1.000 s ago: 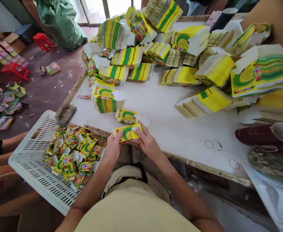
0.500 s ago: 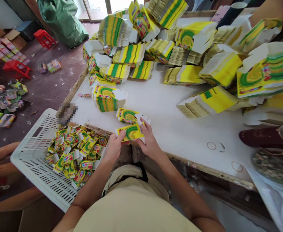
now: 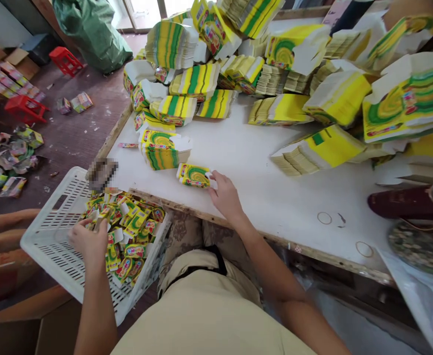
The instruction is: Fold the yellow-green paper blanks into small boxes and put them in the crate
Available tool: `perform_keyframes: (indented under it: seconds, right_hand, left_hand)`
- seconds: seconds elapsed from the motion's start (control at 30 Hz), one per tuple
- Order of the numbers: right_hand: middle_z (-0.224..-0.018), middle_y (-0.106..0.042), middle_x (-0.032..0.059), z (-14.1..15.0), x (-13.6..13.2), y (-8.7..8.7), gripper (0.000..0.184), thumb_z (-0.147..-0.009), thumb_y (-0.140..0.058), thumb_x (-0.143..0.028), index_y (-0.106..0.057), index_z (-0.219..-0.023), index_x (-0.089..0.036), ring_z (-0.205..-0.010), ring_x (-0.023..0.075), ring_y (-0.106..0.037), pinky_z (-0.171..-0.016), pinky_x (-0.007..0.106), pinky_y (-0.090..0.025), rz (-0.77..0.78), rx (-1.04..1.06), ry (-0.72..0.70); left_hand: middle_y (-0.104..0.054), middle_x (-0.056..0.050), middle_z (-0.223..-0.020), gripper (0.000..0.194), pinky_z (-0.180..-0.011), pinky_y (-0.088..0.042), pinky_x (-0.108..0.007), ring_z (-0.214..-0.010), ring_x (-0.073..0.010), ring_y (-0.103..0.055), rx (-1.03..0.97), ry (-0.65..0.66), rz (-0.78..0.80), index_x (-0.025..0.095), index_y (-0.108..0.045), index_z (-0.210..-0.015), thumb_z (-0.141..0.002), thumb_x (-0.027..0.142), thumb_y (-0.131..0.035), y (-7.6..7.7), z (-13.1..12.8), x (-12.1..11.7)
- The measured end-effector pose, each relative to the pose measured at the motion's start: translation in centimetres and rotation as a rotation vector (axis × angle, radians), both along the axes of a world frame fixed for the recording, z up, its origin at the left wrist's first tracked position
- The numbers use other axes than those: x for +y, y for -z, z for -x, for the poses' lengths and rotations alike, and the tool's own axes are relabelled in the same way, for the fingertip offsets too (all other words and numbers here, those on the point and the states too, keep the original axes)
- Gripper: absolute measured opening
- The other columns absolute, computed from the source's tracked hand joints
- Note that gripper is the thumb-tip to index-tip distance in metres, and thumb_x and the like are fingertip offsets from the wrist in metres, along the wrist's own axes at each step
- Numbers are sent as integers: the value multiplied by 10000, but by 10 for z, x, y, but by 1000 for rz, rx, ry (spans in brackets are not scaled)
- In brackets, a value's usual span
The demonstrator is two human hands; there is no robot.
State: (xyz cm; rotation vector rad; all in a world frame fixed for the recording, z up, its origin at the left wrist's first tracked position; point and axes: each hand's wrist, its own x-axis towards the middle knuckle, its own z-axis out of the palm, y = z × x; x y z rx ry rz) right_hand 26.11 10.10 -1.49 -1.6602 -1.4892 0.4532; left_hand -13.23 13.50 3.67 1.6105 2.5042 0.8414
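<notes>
Over the white plastic basket [image 3: 63,246], my left hand [image 3: 89,240] has its thumb and fingers bent around a small yellow-green carton [image 3: 104,213]. Part of that carton is hidden by the fingers and it blends with the pile of similar small cartons [image 3: 137,224] below. At the table's front edge, my right hand [image 3: 228,197] pinches the white flap end of another small carton [image 3: 194,176], which lies flat on the white table [image 3: 260,182]. Behind it stands a stack of flat, unfolded cartons [image 3: 164,149] in the same print.
More stacks of flat cartons [image 3: 196,80] fill the table's far side and right. A dark red mug [image 3: 401,204] lies near the right edge. A person's bare limbs [image 3: 7,236] show left of the basket. Red stools [image 3: 65,61] and a green sack [image 3: 90,37] stand on the floor.
My left hand has moved from the table edge left to the basket, taking along the carton both hands held. My right hand has let that one go and now grips the carton on the table.
</notes>
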Motion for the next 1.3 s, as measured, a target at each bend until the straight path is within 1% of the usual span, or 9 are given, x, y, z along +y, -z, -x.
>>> perform_keyframes:
  seconds: [0.1, 0.23, 0.37, 0.5, 0.7, 0.87, 1.03, 1.17, 1.3]
  right_hand:
    - [-1085, -642, 184, 5, 18, 10, 418, -834, -563, -132, -538, -1251, -136, -1014, 349, -566, -911, 546, -483, 87, -130, -2]
    - [-1045, -615, 182, 10, 23, 19, 437, -806, -558, -125, -519, -1241, -122, -976, 350, -539, -890, 539, -468, 75, -177, 18]
    - [-1031, -598, 162, 9, 16, 19, 497, -773, -571, -142, -461, -1258, -126, -958, 338, -528, -872, 532, -467, 39, -169, 23]
    - [-960, -619, 118, 7, 7, 15, 508, -770, -561, -189, -443, -1262, -140, -904, 299, -575, -837, 496, -502, 28, -64, 89]
    - [-856, -646, 35, 5, -3, 8, 513, -791, -591, -306, -432, -1263, -184, -756, 228, -641, -733, 420, -549, 74, 152, 129]
    - [-786, -648, -1, 2, -9, 3, 516, -767, -645, -365, -443, -1216, -208, -691, 201, -647, -673, 373, -563, 40, 238, 174]
    - [-782, -647, 1, -1, -18, -8, 529, -762, -656, -353, -435, -1223, -212, -694, 210, -651, -662, 375, -566, 85, 280, 138]
    - [-785, -643, 15, 20, -27, -25, 486, -782, -631, -277, -437, -1223, -204, -692, 211, -647, -657, 360, -561, 140, 320, -54]
    - [-800, -642, 14, 49, -38, -35, 482, -813, -588, -188, -421, -1264, -223, -703, 198, -644, -662, 343, -552, 186, 384, -238]
  left_hand:
    - [-534, -220, -1268, 600, -1070, -312, -556, -1261, -398, -434, 235, -1, 92, 108, -507, -1191, -702, 403, -691, 24, 12, -9]
    - [-468, -255, -1393, 671, -1113, -297, -488, -1333, -374, -396, 261, 302, 425, 62, -436, -1358, -795, 377, -618, 80, -19, -25]
    - [-362, -179, -1537, 608, -1137, -251, -518, -1422, -377, -303, 245, 503, 652, 183, -468, -1417, -855, 400, -554, 133, -46, -37]
    - [-282, -122, -1595, 606, -1184, -98, -531, -1479, -362, -190, 259, 552, 660, 247, -496, -1412, -844, 443, -571, 151, -37, -31]
    - [-182, -201, -1610, 731, -1158, -91, -587, -1493, -396, -24, 257, 262, 631, 128, -376, -1469, -850, 467, -567, 116, 23, 30]
    - [-354, -271, -1515, 682, -1106, -204, -629, -1406, -457, -277, 166, 181, 638, 88, -516, -1338, -805, 497, -634, 85, 33, 65]
    - [-368, -175, -1530, 614, -1163, -259, -428, -1421, -276, -327, 28, 316, 408, 135, -375, -1443, -923, 450, -459, 64, -36, 30]
    - [-506, -131, -1430, 740, -1090, -393, -380, -1340, -287, -457, -787, 701, 85, 219, -492, -1364, -720, 494, -731, 31, -122, -23]
    - [-589, -132, -1341, 764, -1007, -472, -398, -1248, -315, -544, -1382, 656, 144, 230, -598, -1234, -580, 560, -818, 5, -185, -47]
